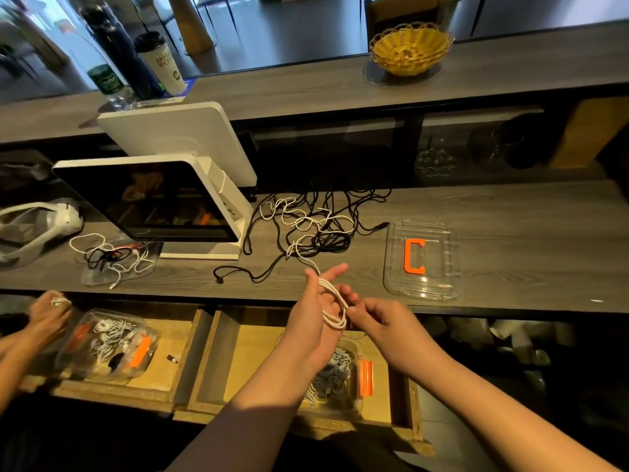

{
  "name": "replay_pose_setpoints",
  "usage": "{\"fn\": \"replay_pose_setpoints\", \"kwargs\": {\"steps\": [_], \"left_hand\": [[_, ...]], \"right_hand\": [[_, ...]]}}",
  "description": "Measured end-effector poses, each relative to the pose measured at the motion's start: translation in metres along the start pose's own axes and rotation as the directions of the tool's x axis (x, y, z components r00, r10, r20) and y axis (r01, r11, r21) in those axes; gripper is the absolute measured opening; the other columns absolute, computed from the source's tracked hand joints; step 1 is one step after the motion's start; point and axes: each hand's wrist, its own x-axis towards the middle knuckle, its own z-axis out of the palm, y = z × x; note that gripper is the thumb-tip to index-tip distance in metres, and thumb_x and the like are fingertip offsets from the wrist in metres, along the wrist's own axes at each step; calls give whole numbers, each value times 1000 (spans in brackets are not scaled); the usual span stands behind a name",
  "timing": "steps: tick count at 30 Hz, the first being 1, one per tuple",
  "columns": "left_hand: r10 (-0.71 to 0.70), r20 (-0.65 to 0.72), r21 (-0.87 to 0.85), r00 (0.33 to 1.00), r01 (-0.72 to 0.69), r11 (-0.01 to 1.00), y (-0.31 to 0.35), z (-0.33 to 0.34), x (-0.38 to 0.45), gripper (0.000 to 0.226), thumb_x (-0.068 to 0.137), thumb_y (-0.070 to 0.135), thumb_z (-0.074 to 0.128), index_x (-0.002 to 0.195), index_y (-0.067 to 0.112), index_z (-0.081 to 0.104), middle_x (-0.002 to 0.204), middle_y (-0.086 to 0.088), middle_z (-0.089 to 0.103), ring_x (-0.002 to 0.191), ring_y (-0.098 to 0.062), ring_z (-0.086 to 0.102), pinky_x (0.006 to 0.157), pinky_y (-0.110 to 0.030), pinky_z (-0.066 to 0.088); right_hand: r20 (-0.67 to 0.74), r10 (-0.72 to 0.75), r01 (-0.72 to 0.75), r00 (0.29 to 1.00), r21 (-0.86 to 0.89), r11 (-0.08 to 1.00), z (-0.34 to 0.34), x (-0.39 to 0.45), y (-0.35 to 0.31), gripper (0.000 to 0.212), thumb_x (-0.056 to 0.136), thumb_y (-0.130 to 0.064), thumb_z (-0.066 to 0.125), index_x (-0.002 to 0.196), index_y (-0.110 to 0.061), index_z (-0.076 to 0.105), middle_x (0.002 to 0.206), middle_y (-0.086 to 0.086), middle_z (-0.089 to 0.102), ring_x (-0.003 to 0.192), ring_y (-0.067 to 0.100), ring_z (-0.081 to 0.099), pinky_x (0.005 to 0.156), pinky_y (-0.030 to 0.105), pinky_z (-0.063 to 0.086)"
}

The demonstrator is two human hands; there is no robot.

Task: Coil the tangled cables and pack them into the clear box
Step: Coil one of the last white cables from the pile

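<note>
Head view. The left hand (pixel 315 303) is raised above the front edge of the counter (pixel 510 212), fingers extended, with several loops of the white cable (pixel 335 306) wound around them. The right hand (pixel 376 318) pinches the lower end of those loops between thumb and fingertips. From the loops, the white cable runs up and away to the tangled pile of black and white cables (pixel 316 223) lying on the counter beside the point-of-sale terminal (pixel 153 199).

A clear lid with an orange clip (pixel 420 258) lies on the counter to the right of the pile, apart from it. Below the hands, an open wooden drawer (pixel 401 403) holds the clear box (pixel 340 376), which contains coiled cables. A second clear box (pixel 109 342) sits in the left drawer.
</note>
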Motion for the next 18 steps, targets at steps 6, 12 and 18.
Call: {"fn": "replay_pose_setpoints", "kwargs": {"steps": [6, 12, 18], "left_hand": [[45, -101, -106, 994, -56, 993, -5, 4, 1, 57, 104, 54, 26, 107, 10, 62, 58, 2, 38, 47, -8, 35, 47, -22, 36], [96, -121, -142, 988, -113, 983, -2, -2, 0, 58, 104, 55, 26, 110, 10, 61, 56, 3, 34, 43, -7, 28, 40, -20, 24], [181, -132, 6, 975, -182, 983, 0, -5, 0, 59, 104, 55, 25, 115, 10, 63, 61, 3, 33, 49, -6, 25, 43, -19, 23]], "right_hand": [[37, -13, 14, 999, -27, 1000, 11, -10, -4, 27, 100, -33, 54, 83, -18, 69, 71, 3, 64, 62, 17, 52, 60, 32, 42], [53, 54, -50, 997, -73, 996, 19, -19, -1, 27, 101, -28, 51, 82, -17, 68, 56, -6, 50, 48, 3, 40, 50, 21, 30], [111, 16, 4, 994, -179, 984, 23, -28, 2, 26, 102, -28, 48, 84, -21, 65, 59, -5, 54, 51, 6, 44, 52, 25, 32]]}}
